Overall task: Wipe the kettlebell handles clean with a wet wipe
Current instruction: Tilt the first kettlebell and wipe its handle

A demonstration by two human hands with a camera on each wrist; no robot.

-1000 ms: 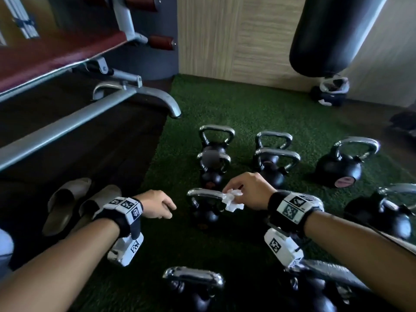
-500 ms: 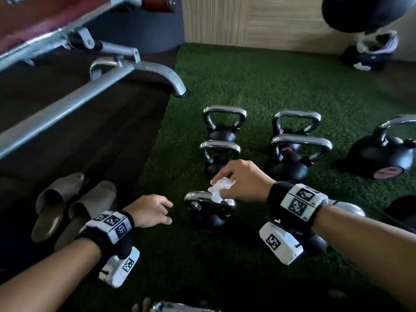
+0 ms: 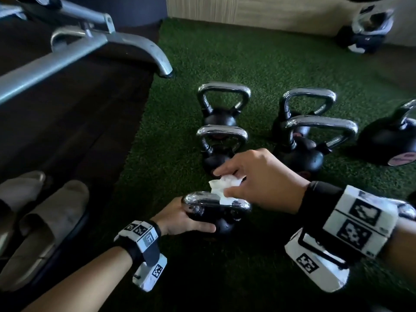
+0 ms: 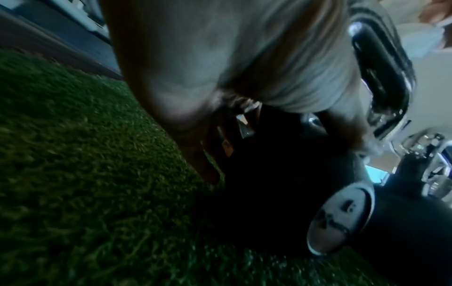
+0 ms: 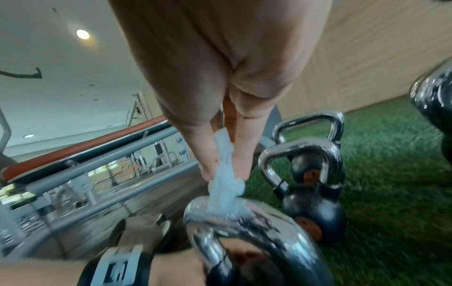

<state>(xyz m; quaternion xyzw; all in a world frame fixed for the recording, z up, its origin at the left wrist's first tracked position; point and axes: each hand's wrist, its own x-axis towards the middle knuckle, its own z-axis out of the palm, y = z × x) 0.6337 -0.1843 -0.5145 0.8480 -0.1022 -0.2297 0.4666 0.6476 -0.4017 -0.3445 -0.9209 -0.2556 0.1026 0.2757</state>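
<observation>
While left hand steadies kettlebell | right hand pinches wet wipe | labels unreadable

Bare forearms wear black wristbands with white marker tags and white camera blocks.
</observation>
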